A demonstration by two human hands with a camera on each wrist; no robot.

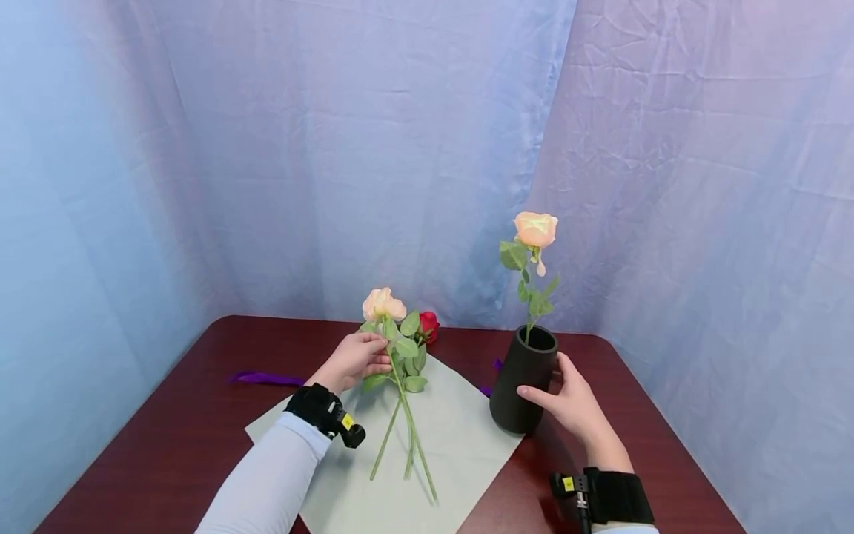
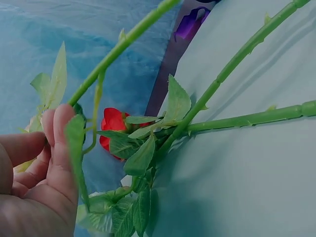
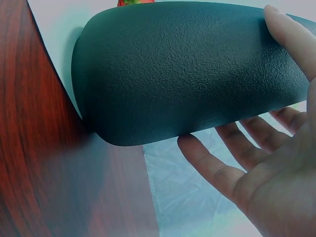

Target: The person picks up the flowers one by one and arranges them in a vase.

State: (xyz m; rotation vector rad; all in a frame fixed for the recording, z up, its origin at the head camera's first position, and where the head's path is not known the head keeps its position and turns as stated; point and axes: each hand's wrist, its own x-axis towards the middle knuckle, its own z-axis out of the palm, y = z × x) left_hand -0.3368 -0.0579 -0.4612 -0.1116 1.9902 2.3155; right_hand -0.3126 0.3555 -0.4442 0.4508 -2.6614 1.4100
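My left hand point(image 1: 360, 358) pinches the green stem of a peach rose point(image 1: 383, 304) just below its bloom. In the left wrist view that stem point(image 2: 123, 47) rises above two other thorny stems lying on pale paper point(image 1: 460, 423). A red rose point(image 1: 429, 326) lies behind them, partly covered by leaves. At the right, my right hand point(image 1: 574, 397) holds a black vase point(image 1: 517, 393) by its side, thumb in front and fingers along the far side. Another peach rose point(image 1: 536, 230) stands upright in the vase, its lower stem hidden inside.
The paper lies at an angle on the dark red wooden table point(image 1: 160, 415). A purple ribbon point(image 1: 267, 378) sticks out at the paper's left, and more purple shows beside the vase. Pale blue curtains point(image 1: 373, 163) hang behind the table and at both sides.
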